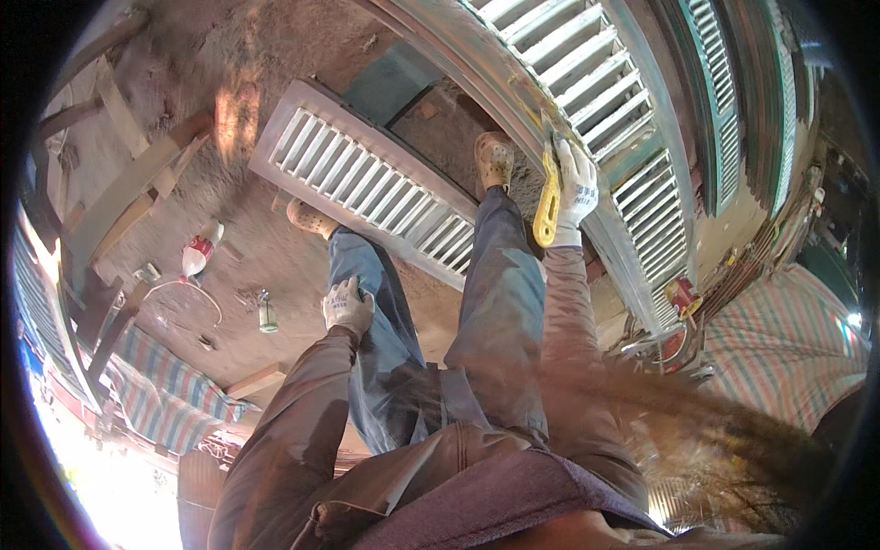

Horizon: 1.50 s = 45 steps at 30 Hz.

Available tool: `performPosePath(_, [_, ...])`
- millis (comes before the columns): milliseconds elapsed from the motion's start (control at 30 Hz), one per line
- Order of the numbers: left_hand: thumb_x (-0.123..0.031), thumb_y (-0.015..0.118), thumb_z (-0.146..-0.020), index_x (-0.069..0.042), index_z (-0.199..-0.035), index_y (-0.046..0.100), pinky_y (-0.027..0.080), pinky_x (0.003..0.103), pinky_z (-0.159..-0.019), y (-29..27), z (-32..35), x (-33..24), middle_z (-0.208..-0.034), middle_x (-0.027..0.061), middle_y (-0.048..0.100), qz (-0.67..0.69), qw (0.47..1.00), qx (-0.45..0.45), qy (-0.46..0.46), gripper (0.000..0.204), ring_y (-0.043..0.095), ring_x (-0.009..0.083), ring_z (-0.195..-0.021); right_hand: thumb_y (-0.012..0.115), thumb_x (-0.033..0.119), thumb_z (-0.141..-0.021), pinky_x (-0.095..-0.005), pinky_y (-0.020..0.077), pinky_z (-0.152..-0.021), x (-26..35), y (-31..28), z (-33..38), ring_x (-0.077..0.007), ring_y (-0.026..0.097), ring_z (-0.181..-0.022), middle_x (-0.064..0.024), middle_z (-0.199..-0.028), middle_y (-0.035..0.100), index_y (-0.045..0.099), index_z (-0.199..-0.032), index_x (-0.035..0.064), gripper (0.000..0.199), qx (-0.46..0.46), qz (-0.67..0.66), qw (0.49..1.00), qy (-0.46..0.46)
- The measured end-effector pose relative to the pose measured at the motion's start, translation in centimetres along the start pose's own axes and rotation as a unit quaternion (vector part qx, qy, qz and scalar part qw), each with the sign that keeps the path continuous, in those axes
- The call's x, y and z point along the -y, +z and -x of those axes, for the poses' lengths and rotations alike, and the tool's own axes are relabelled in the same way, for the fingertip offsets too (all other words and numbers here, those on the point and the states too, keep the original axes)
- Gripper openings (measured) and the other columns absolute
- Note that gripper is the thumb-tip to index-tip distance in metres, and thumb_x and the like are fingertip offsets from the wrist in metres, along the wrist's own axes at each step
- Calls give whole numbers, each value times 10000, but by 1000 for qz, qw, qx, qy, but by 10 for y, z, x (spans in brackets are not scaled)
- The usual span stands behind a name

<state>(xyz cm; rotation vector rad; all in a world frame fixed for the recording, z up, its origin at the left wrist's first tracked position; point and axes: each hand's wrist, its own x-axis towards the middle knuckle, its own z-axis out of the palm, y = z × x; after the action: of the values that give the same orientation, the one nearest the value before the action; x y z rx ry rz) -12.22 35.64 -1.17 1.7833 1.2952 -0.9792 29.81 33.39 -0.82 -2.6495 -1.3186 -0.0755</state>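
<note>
My right hand (576, 188), in a white work glove with dark print, is at a louvered shutter panel (550, 115). It grips a yellow-handled tool (547, 197) with a hole in its handle end. The tool's narrow tip meets the panel's worn, scuffed frame edge; its exact kind is unclear. My left hand (349, 306), gloved alike, lies against my left trouser leg with fingers curled. A small dark patch shows at its fingers, and I cannot make out what it is. A second louvered panel (367, 183) lies tilted across my shins.
More louvered panels (720, 92) stand at the right. On the dirt floor at left are a red-labelled bottle (198, 252), a small glass jar (267, 313) and timber pieces (137, 197). A red can (683, 295) and striped sheeting (779, 339) are at right.
</note>
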Motion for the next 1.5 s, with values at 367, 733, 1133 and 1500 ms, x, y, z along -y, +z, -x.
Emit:
performPosePath(367, [-296,543,-809,-88,-1153,625,470,449,-937,-19,-2,-2,-1164,129,646,11,1000,0,-13,410,586,305,-1114,669,207,-837,-374,509,-887,12,-7,-3,-262,636,-1042,-49,-1115,677,691,-1127,165,294,0,-39,998,-44])
performPosePath(733, [-280,564,-806,-87,-1180,604,451,449,-949,-16,-3,6,-1132,141,646,25,1000,1,-10,423,580,333,-1099,685,175,-822,-377,514,-870,-2,-3,-27,-264,637,-994,-52,-1120,668,688,-1153,168,330,36,24,999,-3])
performPosePath(1133, [-276,549,-823,-65,-1157,612,456,438,-952,-12,-11,1,-1130,143,653,11,999,29,-8,400,590,334,-1094,649,139,-805,-391,516,-884,41,-19,-22,-300,632,-1043,-107,-1122,667,683,-1126,111,324,-5,-49,996,-79])
performPosePath(1500, [-258,550,-812,-58,-1125,623,467,439,-929,-16,-5,4,-1084,146,664,29,1000,1,6,378,597,329,-1074,539,56,-852,-409,520,-849,11,-14,-40,-320,641,-979,-122,-1096,658,665,-1174,105,350,46,-11,999,-13])
